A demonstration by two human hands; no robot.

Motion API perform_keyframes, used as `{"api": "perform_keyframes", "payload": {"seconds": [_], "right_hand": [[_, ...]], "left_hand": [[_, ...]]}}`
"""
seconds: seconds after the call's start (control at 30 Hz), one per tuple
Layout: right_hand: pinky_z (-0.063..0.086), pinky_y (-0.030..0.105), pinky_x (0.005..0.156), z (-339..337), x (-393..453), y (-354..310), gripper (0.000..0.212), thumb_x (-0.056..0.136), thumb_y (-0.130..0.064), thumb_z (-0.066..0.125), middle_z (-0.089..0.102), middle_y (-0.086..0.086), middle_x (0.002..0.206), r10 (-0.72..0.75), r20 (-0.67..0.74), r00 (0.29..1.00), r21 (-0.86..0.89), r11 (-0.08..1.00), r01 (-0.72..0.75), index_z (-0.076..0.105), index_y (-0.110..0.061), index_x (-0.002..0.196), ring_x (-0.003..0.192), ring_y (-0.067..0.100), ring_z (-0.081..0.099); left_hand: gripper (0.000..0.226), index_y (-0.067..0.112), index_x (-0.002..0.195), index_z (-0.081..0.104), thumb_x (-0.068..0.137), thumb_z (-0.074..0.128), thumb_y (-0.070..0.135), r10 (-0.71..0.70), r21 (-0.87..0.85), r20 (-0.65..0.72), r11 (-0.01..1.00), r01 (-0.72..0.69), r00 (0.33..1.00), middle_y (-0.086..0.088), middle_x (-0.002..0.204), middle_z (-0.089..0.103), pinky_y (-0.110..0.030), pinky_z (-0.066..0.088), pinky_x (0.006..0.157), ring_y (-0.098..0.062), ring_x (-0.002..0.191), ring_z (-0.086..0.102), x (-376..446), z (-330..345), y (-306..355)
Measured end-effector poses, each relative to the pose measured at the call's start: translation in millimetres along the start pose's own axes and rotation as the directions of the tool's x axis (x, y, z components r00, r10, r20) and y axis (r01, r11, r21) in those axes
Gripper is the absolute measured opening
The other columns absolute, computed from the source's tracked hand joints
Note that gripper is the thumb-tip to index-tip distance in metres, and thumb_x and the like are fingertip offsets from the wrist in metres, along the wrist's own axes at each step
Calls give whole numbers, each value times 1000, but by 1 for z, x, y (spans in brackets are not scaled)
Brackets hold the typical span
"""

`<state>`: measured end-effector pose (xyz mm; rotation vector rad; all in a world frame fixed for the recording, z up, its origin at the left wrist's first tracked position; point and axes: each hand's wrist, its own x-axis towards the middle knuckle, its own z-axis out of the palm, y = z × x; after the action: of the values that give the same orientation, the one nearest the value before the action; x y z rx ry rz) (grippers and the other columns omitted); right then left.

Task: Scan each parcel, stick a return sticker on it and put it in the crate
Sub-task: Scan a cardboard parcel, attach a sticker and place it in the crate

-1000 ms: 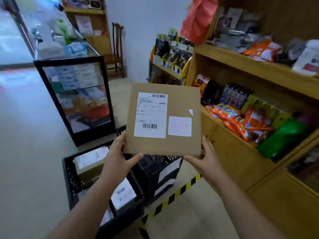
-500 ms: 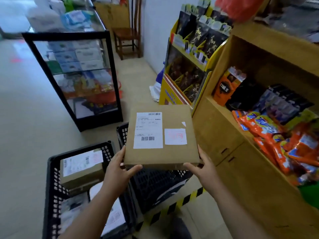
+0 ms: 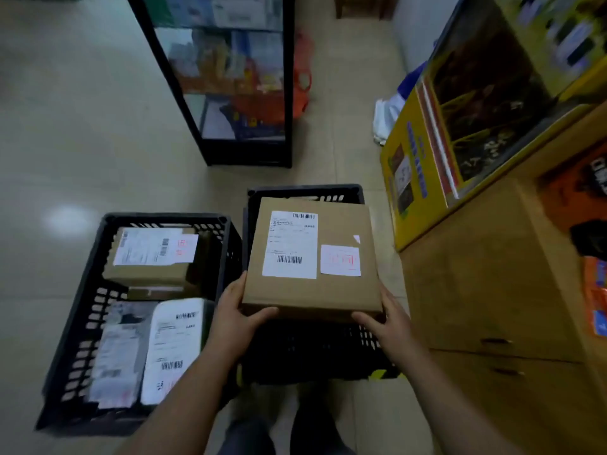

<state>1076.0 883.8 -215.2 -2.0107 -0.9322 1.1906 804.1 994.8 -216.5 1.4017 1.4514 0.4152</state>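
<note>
Flat cardboard parcel [image 3: 312, 254] held level over the right black crate [image 3: 305, 192], label side up. White shipping label [image 3: 290, 244] and small return sticker [image 3: 340, 260] with red print on its top face. Left hand [image 3: 235, 318] grasping the near left corner, thumb curled along the near edge. Right hand [image 3: 386, 323] grasping the near right corner the same way. Inside of the right crate mostly hidden and dark. Left black crate [image 3: 82, 307] on the floor just beside it, holding a labelled brown box [image 3: 151, 257] at the far end, white mailer bags [image 3: 174, 346] at the near end.
</note>
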Motion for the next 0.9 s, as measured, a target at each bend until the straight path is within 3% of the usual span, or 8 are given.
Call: {"api": "perform_keyframes", "payload": {"seconds": [0.1,0.23,0.4,0.53,0.6,0.77,0.9], "right_hand": [[39,27,104,7,22,11,79,87,-30,72,45,-13,142,37,55,998,-4,999,-37,27,-36,151,126,6,45],[38,36,110,20,53,33,79,88,-36,70,44,-12,145,82,105,991,19,996,-84,23,-41,151,130,10,43],[29,28,105,38,83,58,86,91,-35,67,35,-16,147,201,149,968,146,964,-223,10,-40,155,132,7,34],[25,32,108,51,105,76,87,93,-25,65,30,-18,135,267,145,953,249,922,-296,5,-42,153,127,6,28],[24,37,110,56,116,84,86,93,-23,65,30,-18,133,282,148,948,261,914,-312,6,-46,152,128,8,27],[23,30,104,69,139,103,82,96,-16,61,32,-13,131,317,127,940,304,890,-341,7,-39,153,125,5,26],[28,29,102,85,158,133,82,94,-12,63,38,-13,135,341,110,933,349,866,-358,13,-41,153,127,9,35]], "left_hand": [[91,36,149,32,75,83,28,-93,-33,-9,995,93,996,10,141,49,-40,43,107,-14,125,49,11,17,-16],[86,38,149,31,80,79,22,-151,-68,-20,986,150,988,13,131,51,-30,40,102,-10,116,48,33,35,-33],[83,41,147,32,80,78,24,-170,-108,12,979,170,985,11,130,55,-29,40,100,-11,116,51,63,53,-54],[81,42,148,30,82,76,32,-200,-137,27,970,202,979,13,129,55,-29,40,99,-10,117,51,80,68,-71],[81,42,148,29,83,75,33,-221,-155,16,963,221,975,13,130,55,-32,40,103,-11,119,51,89,77,-81],[78,41,147,30,84,74,30,-259,-181,11,949,257,966,13,130,56,-34,40,106,-11,119,52,112,101,-105],[79,41,146,30,83,76,27,-293,-191,17,937,291,956,9,133,56,-41,41,108,-15,122,53,131,122,-132]]}}
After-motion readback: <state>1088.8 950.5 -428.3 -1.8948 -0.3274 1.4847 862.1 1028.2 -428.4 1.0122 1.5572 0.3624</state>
